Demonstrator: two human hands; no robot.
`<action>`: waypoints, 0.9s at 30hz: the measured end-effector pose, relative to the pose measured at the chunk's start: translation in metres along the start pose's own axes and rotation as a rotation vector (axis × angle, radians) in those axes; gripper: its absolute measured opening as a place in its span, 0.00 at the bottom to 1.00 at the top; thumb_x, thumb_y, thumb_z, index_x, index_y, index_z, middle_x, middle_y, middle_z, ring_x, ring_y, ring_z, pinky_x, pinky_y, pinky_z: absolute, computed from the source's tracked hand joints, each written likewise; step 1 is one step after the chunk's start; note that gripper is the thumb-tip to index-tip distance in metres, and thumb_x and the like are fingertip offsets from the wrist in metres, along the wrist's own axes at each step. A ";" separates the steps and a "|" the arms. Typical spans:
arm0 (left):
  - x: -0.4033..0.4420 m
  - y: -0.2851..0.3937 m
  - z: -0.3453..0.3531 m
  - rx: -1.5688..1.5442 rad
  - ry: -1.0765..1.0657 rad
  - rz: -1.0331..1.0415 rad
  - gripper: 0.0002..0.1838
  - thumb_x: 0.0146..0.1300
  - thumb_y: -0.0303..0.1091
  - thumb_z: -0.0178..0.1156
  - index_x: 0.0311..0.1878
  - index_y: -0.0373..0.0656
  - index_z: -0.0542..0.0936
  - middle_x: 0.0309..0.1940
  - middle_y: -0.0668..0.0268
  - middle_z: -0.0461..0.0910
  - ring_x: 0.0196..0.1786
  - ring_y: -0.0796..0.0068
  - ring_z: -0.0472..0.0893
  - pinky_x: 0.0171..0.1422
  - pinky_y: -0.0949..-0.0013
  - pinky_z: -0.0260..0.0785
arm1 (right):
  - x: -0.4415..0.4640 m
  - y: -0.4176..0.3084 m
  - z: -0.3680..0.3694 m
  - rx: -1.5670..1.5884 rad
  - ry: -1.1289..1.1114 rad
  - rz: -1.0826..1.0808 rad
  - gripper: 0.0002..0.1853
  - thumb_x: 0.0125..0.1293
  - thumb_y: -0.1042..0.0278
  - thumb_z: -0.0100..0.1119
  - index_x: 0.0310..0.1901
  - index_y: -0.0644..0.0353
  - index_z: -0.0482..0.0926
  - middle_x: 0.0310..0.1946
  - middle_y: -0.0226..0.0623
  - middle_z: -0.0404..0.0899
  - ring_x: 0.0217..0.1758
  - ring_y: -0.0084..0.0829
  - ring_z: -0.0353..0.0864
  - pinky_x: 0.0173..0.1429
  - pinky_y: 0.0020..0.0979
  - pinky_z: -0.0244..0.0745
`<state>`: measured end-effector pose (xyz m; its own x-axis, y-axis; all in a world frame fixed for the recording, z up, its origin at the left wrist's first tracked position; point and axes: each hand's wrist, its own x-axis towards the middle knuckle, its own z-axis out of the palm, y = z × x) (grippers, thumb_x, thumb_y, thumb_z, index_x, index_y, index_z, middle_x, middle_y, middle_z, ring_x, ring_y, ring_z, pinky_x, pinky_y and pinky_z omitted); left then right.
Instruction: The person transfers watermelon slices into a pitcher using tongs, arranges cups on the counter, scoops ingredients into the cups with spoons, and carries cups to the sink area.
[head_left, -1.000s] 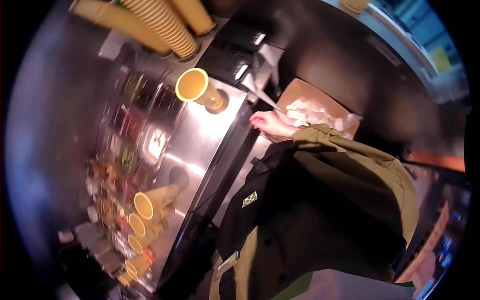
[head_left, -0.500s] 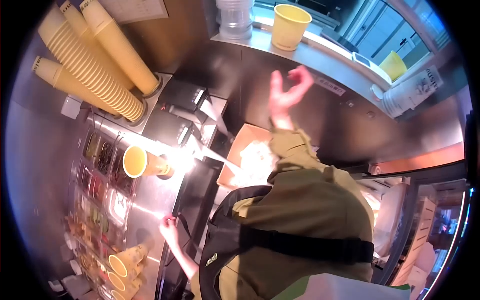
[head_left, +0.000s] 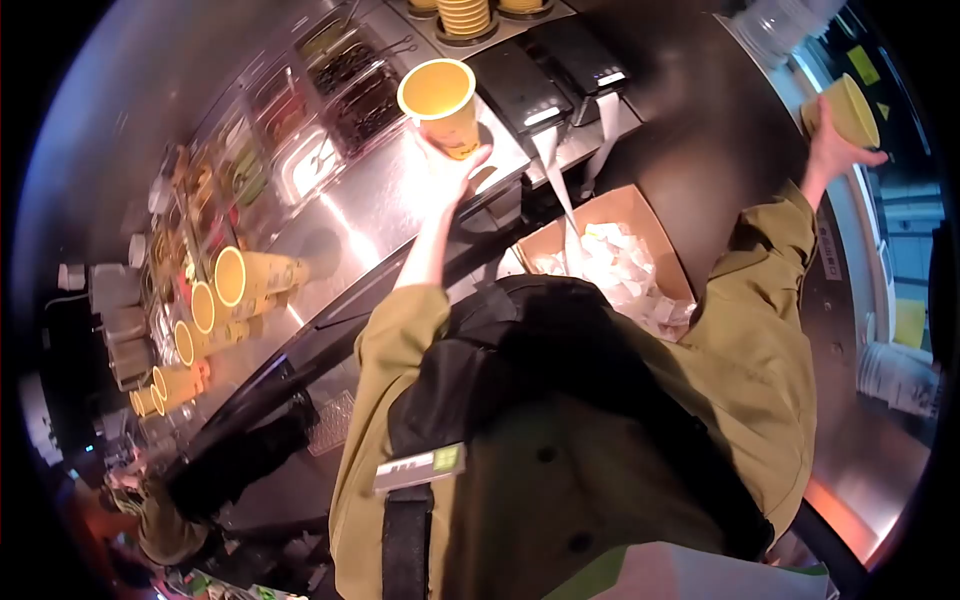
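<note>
My left hand is wrapped around the lower part of a yellow paper cup over the steel counter. This cup is upright, its open top facing me. Over at the window ledge, my right hand has its fingers and thumb around another yellow paper cup. The cup there looks tilted in this view; whether it still touches the ledge, I cannot tell. Close to my left hand are metal ingredient trays and a black label printer with a paper strip hanging out.
A cardboard box full of crumpled paper sits between my arms. Several yellow cups stand along the counter at left. Clear plastic cups are stacked on the ledge. At lower left, another person is visible.
My view has turned. My left hand has moved from the counter edge to the cup near the printers and closed on it. My right hand, open in the air before, now grips the ledge cup.
</note>
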<state>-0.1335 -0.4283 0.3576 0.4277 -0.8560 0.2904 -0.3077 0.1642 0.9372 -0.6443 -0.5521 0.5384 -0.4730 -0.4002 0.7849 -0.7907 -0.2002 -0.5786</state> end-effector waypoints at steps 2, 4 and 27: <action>0.006 0.017 0.011 -0.059 0.094 0.026 0.59 0.33 0.38 0.72 0.66 0.39 0.43 0.60 0.49 0.54 0.63 0.57 0.58 0.64 0.61 0.54 | -0.013 -0.035 -0.011 0.205 0.053 -0.044 0.68 0.32 0.60 0.78 0.61 0.66 0.27 0.56 0.54 0.54 0.58 0.43 0.60 0.64 0.41 0.57; 0.009 0.026 0.011 -0.192 0.078 -0.099 0.52 0.35 0.34 0.70 0.64 0.39 0.49 0.54 0.51 0.62 0.57 0.59 0.65 0.59 0.61 0.60 | -0.023 -0.035 -0.020 0.139 0.076 -0.074 0.63 0.33 0.62 0.77 0.61 0.65 0.32 0.55 0.52 0.55 0.58 0.41 0.61 0.61 0.40 0.62; -0.058 -0.033 -0.116 0.178 0.586 -0.165 0.34 0.38 0.34 0.70 0.50 0.37 0.66 0.41 0.57 0.73 0.45 0.67 0.74 0.48 0.64 0.68 | -0.378 -0.278 0.099 0.814 -1.162 0.391 0.45 0.36 0.71 0.74 0.56 0.65 0.56 0.52 0.44 0.65 0.55 0.35 0.66 0.61 0.36 0.61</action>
<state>-0.0494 -0.3270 0.3319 0.8604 -0.4440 0.2502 -0.3136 -0.0742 0.9466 -0.2073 -0.4341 0.3804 0.2820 -0.9450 0.1655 -0.0709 -0.1925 -0.9787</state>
